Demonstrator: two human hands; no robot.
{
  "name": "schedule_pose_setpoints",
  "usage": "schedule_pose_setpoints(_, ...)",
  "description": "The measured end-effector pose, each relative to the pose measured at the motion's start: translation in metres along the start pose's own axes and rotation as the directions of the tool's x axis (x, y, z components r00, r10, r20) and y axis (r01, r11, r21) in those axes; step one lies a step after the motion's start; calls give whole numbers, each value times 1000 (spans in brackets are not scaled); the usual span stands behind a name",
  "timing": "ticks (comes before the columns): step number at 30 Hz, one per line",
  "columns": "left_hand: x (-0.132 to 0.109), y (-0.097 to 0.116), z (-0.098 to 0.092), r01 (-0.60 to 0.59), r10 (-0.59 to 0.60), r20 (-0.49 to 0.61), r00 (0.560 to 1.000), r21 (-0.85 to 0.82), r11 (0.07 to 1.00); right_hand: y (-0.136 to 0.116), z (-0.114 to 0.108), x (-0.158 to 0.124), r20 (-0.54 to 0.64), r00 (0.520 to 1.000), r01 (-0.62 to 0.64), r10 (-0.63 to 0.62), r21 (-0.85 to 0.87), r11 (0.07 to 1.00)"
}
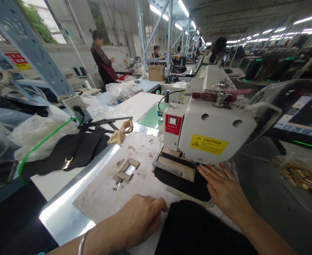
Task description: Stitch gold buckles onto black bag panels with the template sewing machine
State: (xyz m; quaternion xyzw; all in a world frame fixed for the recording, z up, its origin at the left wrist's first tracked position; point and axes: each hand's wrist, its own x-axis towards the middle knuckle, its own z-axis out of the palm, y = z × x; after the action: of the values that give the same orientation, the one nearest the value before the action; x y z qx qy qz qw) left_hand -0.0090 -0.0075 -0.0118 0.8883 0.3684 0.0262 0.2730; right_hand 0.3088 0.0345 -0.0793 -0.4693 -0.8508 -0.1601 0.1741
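A white sewing machine head stands in front of me, with a caution label and a red emergency-stop plate. Under its flat clamp frame lies a rounded black piece of leather or similar sheet. My right hand rests with outstretched fingers at the right end of the clamp, over the black piece's edge. My left hand is curled on the pale work sheet, its fingertips hidden; whatever it may hold does not show. Beside it, nearest me, is a larger black panel.
To the left lie black flaps with a gold buckle, plastic bags and a green hose. A cut template and crumpled tape are on the plate. At right are a screen and bagged gold parts. Co-workers are behind.
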Motion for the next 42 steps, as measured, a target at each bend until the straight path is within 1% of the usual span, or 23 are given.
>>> schedule_pose_setpoints(5, -6, -8, 1, 4, -4, -30, 1000, -1, 1000, 2, -4, 2, -18, 1000, 22, -23, -46, 999)
schedule_pose_setpoints(10, -6, -9, -2, -14, 14, -7, 1000, -2, 1000, 3, -4, 1, -35, 998, 52, -54, -60, 997)
schedule_pose_setpoints(15, -6, -4, -5, -21, 21, 17, 1000, -5, 1000, 4, -3, 1, -22, 999, 38, -40, -58, 998)
schedule_pose_setpoints(20, -6, -2, -6, -6, 7, 37, 999, -33, 999, 7, -3, 4, 8, 1000, 3, -3, 1, 1000)
schedule_pose_setpoints(22, -5, -3, -6, -12, 13, 33, 999, -40, 999, 10, -4, 2, 14, 1000, 8, -8, 11, 1000)
schedule_pose_setpoints(26, -2, -4, -7, -36, 38, 40, 998, -38, 999, 21, -7, -8, -25, 998, 61, -62, -36, 997)
schedule_pose_setpoints(30, 0, 0, -8, -41, 42, 56, 998, -35, 999, 34, -10, -25, -34, 996, 79, -81, -55, 995)
schedule_pose_setpoints(36, -1, 5, -8, -28, 30, 49, 998, -34, 999, 54, -14, -51, -4, 999, 43, -43, -8, 999)
schedule_pose_setpoints(42, -2, 9, -8, -38, 39, 48, 998, -24, 999, 73, -20, -70, -8, 1000, -20, 20, 45, 999)
